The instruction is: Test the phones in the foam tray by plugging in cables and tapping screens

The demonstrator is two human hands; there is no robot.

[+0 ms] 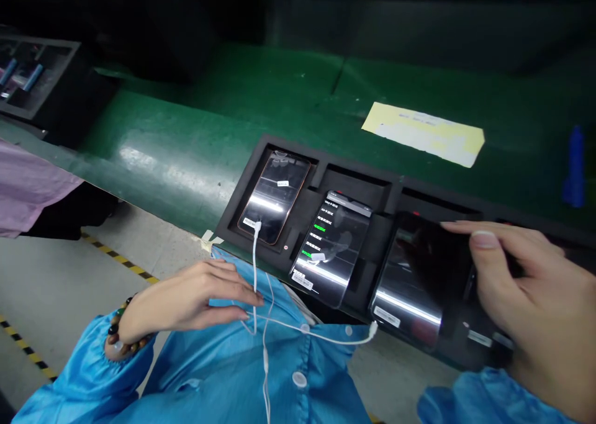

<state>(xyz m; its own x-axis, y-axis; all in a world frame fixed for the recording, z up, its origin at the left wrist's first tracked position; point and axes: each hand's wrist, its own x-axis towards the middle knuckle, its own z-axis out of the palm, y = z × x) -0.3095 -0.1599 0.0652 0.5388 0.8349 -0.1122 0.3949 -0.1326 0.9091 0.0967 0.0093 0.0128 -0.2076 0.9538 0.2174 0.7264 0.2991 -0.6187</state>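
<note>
My left hand (pixel 195 295) is before the tray's front edge, fingers stretched out, fingertips against a white charging cable (pixel 254 269). That cable's plug meets the lower end of a dark-screened phone (pixel 278 191) in the tray's left compartment. Beside it, a phone (pixel 330 244) with a lit test list in white and green lies tilted over the tray's front edge. A second white cable (pixel 335 339) reaches the lower corner of a black-screened phone (pixel 410 281). Over the right side, my right hand (pixel 526 275) has thumb and index finger extended, the index tip at that phone's upper edge.
The black foam tray (pixel 321 171) sits along the front of a green bench (pixel 186 132). Behind it are a yellow paper strip (pixel 423 132) and a blue object (pixel 575 169). Another tray (pixel 41 76) stands far left, near a person's pink garment (pixel 32 188).
</note>
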